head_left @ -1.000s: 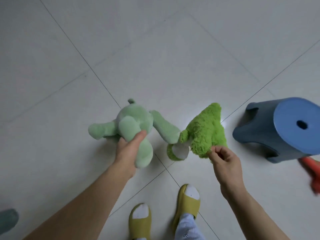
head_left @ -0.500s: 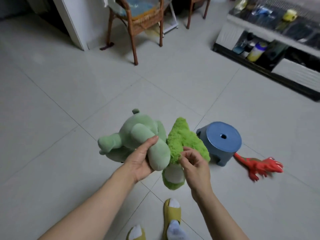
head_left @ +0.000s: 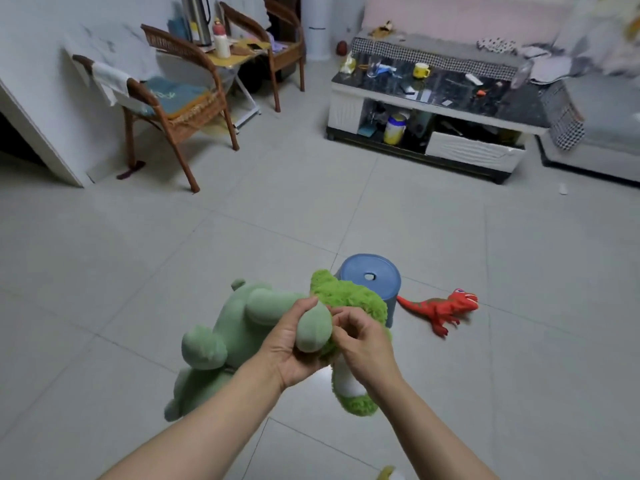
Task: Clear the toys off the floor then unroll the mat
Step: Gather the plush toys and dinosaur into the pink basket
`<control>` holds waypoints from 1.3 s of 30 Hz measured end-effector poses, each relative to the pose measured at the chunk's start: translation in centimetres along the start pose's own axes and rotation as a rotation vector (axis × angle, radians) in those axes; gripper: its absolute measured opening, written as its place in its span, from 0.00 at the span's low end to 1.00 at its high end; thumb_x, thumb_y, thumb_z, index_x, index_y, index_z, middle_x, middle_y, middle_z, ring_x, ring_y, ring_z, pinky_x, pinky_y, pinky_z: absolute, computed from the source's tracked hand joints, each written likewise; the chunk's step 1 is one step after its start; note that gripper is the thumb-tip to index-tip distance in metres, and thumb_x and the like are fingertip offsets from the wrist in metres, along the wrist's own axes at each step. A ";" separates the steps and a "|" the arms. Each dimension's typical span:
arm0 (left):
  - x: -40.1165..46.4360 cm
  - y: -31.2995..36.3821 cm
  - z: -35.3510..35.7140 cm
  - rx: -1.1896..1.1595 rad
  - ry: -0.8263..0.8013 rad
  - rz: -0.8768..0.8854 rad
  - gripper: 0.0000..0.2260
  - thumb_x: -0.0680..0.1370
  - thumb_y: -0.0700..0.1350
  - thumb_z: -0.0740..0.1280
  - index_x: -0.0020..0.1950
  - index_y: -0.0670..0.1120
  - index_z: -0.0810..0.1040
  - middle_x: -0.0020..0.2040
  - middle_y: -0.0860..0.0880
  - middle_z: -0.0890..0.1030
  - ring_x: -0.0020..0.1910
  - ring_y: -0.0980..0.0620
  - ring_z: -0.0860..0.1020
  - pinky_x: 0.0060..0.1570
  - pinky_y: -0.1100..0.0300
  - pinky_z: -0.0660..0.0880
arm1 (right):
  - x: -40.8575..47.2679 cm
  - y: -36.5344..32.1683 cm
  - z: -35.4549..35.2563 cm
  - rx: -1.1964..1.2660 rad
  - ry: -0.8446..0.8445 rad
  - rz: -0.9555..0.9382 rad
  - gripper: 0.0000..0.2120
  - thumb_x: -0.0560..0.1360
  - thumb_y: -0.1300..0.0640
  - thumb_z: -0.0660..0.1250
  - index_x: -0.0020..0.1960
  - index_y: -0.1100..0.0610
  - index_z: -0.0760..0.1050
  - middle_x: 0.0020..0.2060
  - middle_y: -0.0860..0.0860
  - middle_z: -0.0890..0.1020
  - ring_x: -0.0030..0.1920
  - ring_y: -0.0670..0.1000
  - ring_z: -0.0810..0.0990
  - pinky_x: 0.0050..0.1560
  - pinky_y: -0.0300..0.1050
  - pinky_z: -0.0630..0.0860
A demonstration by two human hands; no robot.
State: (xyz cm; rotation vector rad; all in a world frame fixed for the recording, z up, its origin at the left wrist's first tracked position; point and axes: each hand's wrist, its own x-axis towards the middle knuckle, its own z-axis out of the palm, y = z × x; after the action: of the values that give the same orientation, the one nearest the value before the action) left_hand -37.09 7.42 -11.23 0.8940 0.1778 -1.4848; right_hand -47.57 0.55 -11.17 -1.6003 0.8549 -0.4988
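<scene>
My left hand (head_left: 291,355) grips a pale green plush toy (head_left: 239,327) by one of its limbs and holds it up off the floor. Pressed against it on the right is a fuzzy bright green plush toy (head_left: 349,299), which my right hand (head_left: 360,344) pinches in its curled fingers. Its white-soled foot hangs below my right wrist. A red toy dinosaur (head_left: 441,308) lies on the tiled floor to the right. No mat is in view.
A blue plastic stool (head_left: 372,278) stands on the floor just behind the toys. Two wicker chairs (head_left: 173,102) and a folding table stand at the back left. A low TV cabinet (head_left: 433,112) with cluttered shelves lines the back right.
Both hands have lifted the two plush toys off the floor and brought them together. My view has tilted up from the floor to the room.
</scene>
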 end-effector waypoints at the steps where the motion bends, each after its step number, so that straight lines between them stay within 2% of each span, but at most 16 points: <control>1: 0.8 -0.7 1.7 0.021 0.021 0.012 0.12 0.66 0.50 0.68 0.37 0.41 0.84 0.42 0.42 0.84 0.39 0.45 0.83 0.47 0.53 0.78 | 0.3 -0.1 -1.6 -0.042 -0.004 -0.009 0.09 0.71 0.68 0.65 0.35 0.57 0.73 0.47 0.50 0.82 0.47 0.43 0.79 0.42 0.33 0.74; 3: 2.4 -1.5 4.0 0.022 0.062 0.032 0.11 0.66 0.47 0.67 0.35 0.40 0.84 0.38 0.41 0.83 0.35 0.45 0.83 0.40 0.54 0.80 | 1.0 0.1 -4.1 -0.115 -0.025 -0.024 0.07 0.71 0.68 0.65 0.37 0.59 0.74 0.49 0.51 0.81 0.48 0.46 0.78 0.44 0.32 0.72; 8: 7.8 -4.7 11.9 0.099 0.128 0.062 0.08 0.72 0.44 0.66 0.42 0.40 0.78 0.38 0.40 0.82 0.38 0.44 0.80 0.53 0.50 0.74 | 3.0 1.1 -13.6 -0.153 0.042 -0.036 0.04 0.71 0.67 0.65 0.41 0.61 0.77 0.50 0.51 0.80 0.51 0.49 0.78 0.49 0.34 0.72; 11: 11.0 -6.1 16.0 0.178 0.154 0.087 0.06 0.73 0.43 0.65 0.42 0.40 0.77 0.37 0.41 0.82 0.37 0.44 0.80 0.49 0.49 0.76 | 4.4 1.7 -18.6 -0.137 0.055 -0.002 0.07 0.71 0.67 0.64 0.44 0.60 0.79 0.49 0.48 0.80 0.49 0.46 0.78 0.49 0.31 0.72; 15: 14.9 -7.3 20.5 0.239 0.252 0.128 0.03 0.72 0.44 0.67 0.40 0.45 0.76 0.27 0.46 0.80 0.25 0.50 0.79 0.39 0.55 0.74 | 5.3 2.9 -24.9 -0.063 0.134 0.063 0.11 0.72 0.67 0.63 0.49 0.55 0.79 0.44 0.46 0.80 0.45 0.44 0.78 0.45 0.27 0.72; 18: 17.9 -7.6 23.2 0.268 0.297 0.157 0.03 0.73 0.44 0.68 0.40 0.47 0.75 0.24 0.49 0.79 0.25 0.51 0.78 0.37 0.58 0.73 | 6.0 4.6 -29.5 0.032 0.224 0.126 0.10 0.73 0.65 0.65 0.51 0.53 0.76 0.47 0.46 0.81 0.49 0.45 0.79 0.47 0.31 0.74; 20: 19.5 -7.4 24.4 0.293 0.313 0.171 0.03 0.72 0.43 0.68 0.40 0.47 0.75 0.24 0.50 0.80 0.27 0.51 0.78 0.33 0.59 0.75 | 6.6 5.7 -32.1 0.049 0.279 0.192 0.12 0.72 0.64 0.65 0.51 0.50 0.75 0.46 0.43 0.81 0.48 0.41 0.79 0.43 0.32 0.73; 23: 22.5 -7.1 25.7 0.372 0.332 0.187 0.03 0.72 0.43 0.69 0.40 0.46 0.76 0.25 0.50 0.80 0.23 0.54 0.79 0.26 0.62 0.76 | 8.0 7.7 -35.1 0.088 0.338 0.293 0.14 0.71 0.65 0.64 0.52 0.50 0.75 0.44 0.40 0.79 0.46 0.43 0.79 0.36 0.30 0.70; 27: 27.3 -6.1 27.0 0.501 0.359 0.186 0.03 0.72 0.43 0.69 0.41 0.46 0.76 0.33 0.48 0.80 0.31 0.51 0.78 0.34 0.61 0.74 | 10.7 10.0 -38.1 0.055 0.395 0.402 0.14 0.71 0.63 0.65 0.48 0.44 0.73 0.43 0.41 0.78 0.41 0.43 0.77 0.39 0.38 0.71; 32: 36.3 -3.9 29.3 0.616 0.352 0.152 0.03 0.72 0.43 0.69 0.43 0.46 0.76 0.38 0.47 0.79 0.35 0.50 0.77 0.33 0.60 0.71 | 16.7 12.7 -41.8 0.087 0.485 0.494 0.14 0.71 0.64 0.66 0.46 0.43 0.72 0.45 0.40 0.76 0.42 0.37 0.75 0.36 0.34 0.68; 36: 43.4 -1.9 31.7 0.627 0.363 0.087 0.04 0.73 0.42 0.69 0.45 0.44 0.77 0.40 0.46 0.79 0.35 0.50 0.77 0.35 0.60 0.73 | 22.7 14.1 -44.3 0.079 0.520 0.593 0.15 0.72 0.64 0.64 0.53 0.45 0.72 0.50 0.46 0.76 0.49 0.47 0.76 0.38 0.37 0.69; 39: 47.0 -0.9 33.2 0.690 0.370 0.067 0.09 0.73 0.41 0.69 0.51 0.41 0.76 0.44 0.44 0.79 0.38 0.49 0.77 0.39 0.58 0.74 | 25.9 14.8 -45.3 0.105 0.537 0.624 0.15 0.72 0.63 0.65 0.53 0.44 0.71 0.50 0.46 0.75 0.52 0.48 0.76 0.43 0.40 0.69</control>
State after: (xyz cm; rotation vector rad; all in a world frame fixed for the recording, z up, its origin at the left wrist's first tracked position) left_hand -45.09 -49.23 -17.80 1.7134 -0.1068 -1.3157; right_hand -67.67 -49.12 -19.36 -1.0244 1.6314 -0.5114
